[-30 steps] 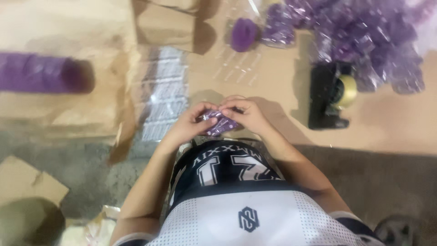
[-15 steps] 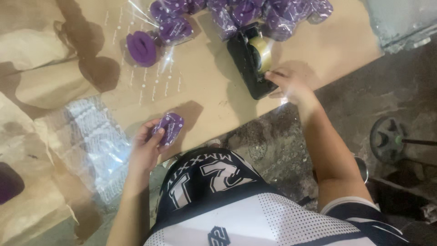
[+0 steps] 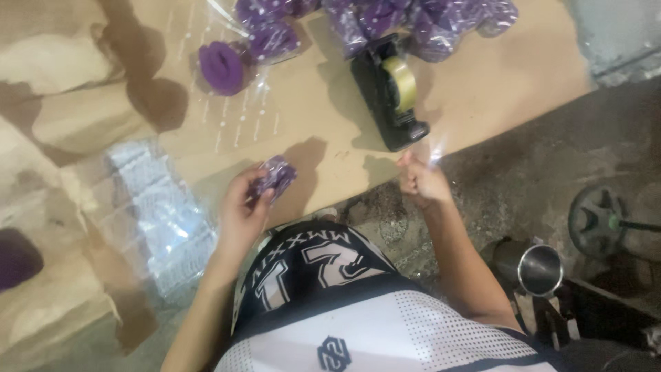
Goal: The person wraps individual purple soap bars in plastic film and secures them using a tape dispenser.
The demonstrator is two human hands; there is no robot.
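Two hands work apart over the near edge of a brown paper-covered table (image 3: 496,89). The left hand (image 3: 242,210) is curled around a small purple wrapped bundle (image 3: 275,176), fingers closed on its lower side, the bundle held just above the table and tipped up toward the far side. The right hand (image 3: 420,182) is pinched shut on a short strip of clear tape (image 3: 435,153) that glints at the fingertips — it hangs past the table's corner, just near the front of the black tape dispenser (image 3: 389,96). So the bundle lies to the left of the tape hand, with bare tabletop between them. The dispenser's long axis runs away from the person, its roll at the far end. Left of the bundle a stack of clear bags (image 3: 155,207) lies flat; beyond, more purple wrapped pieces (image 3: 385,17) crowd the far edge — open room remains in the middle.
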